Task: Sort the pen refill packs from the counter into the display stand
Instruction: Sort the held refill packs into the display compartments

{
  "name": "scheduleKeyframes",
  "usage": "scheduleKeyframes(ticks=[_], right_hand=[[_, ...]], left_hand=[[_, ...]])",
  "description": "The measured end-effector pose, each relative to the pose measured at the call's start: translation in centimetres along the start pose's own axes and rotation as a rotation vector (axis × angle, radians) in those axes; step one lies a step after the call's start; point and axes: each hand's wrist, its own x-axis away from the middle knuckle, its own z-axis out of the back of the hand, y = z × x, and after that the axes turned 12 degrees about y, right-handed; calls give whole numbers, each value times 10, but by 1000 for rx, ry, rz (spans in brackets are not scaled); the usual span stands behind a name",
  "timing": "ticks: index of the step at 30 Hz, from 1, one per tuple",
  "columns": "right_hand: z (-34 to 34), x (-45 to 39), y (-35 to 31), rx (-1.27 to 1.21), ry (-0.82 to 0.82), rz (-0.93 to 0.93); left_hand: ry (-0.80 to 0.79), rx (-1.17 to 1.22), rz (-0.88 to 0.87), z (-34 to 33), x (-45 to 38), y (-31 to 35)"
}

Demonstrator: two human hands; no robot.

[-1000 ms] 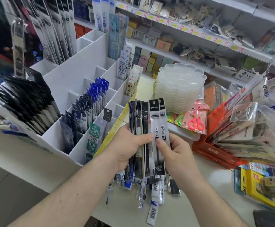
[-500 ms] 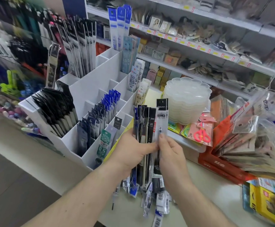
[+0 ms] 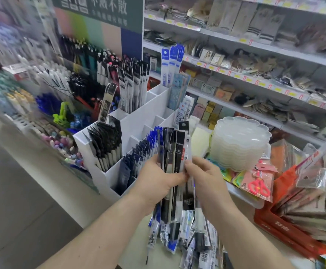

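My left hand [image 3: 159, 176] grips a thick bundle of pen refill packs [image 3: 174, 150], long narrow black, blue and white sleeves held upright. My right hand [image 3: 204, 175] pinches the rightmost pack of the bundle, a black-topped one [image 3: 185, 144]. More loose refill packs [image 3: 189, 235] lie in a heap on the counter below both hands. The white tiered display stand [image 3: 139, 117] stands just left of and behind the bundle. Black packs [image 3: 105, 144] fill its left slot and blue packs [image 3: 139, 150] its middle ones.
A stack of clear scalloped plastic trays [image 3: 239, 142] stands right of the bundle. Pink scissors in a packet [image 3: 257, 185] and a red box of bagged goods [image 3: 286, 228] lie at the right. Shelves [image 3: 255, 78] run behind; pen racks [image 3: 42, 105] at the left.
The view has swung up and left, and both hands with the bundle have risen closer to the stand. My right hand still pinches the rightmost pack.
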Motion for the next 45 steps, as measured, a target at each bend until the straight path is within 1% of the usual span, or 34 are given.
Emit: scheduleKeyframes(ticks=[2,4,6,7,9,11,12,14,18,22,25,29,33,36,40,45], right_hand=[[5,-8,-18,138,-70,63],[7,-16,-32,292,-116,120],[4,-27,-41,319,-111,148],[2,-35,-46,266,-64,135],[-3,-58,-56,100,113,120],[-12,-84,-73,-8,288,143],[-18,-96,-81,-29,343,163],[-33,-114,-95,-43,387,206],[-63,-139,-111,19,367,280],[-86,-156,-116,147,372,361],[-97,-160,-117,272,330,397],[-108,-163,-114,425,213,404],[-117,-161,-107,581,37,325],[-119,-161,-104,582,0,260],[-121,-165,-103,636,-26,253],[-115,-167,-93,561,23,270]], left_hand=[[3,-73,-41,7,-2,6],[44,-120,-70,13,-5,12],[132,-156,-100,15,-7,17],[192,-167,-120,16,-8,20],[307,-160,-161,17,-12,25],[385,-138,-184,19,-17,31],[406,-123,-187,20,-19,34],[428,-93,-185,20,-23,39],[440,-65,-168,21,-27,44],[410,-33,-149,21,-26,43],[399,3,-144,22,-26,42],[382,10,-141,24,-27,41],[359,36,-129,25,-28,40],[321,64,-114,26,-26,40],[281,81,-76,27,-23,37],[248,78,-59,23,-18,32]])
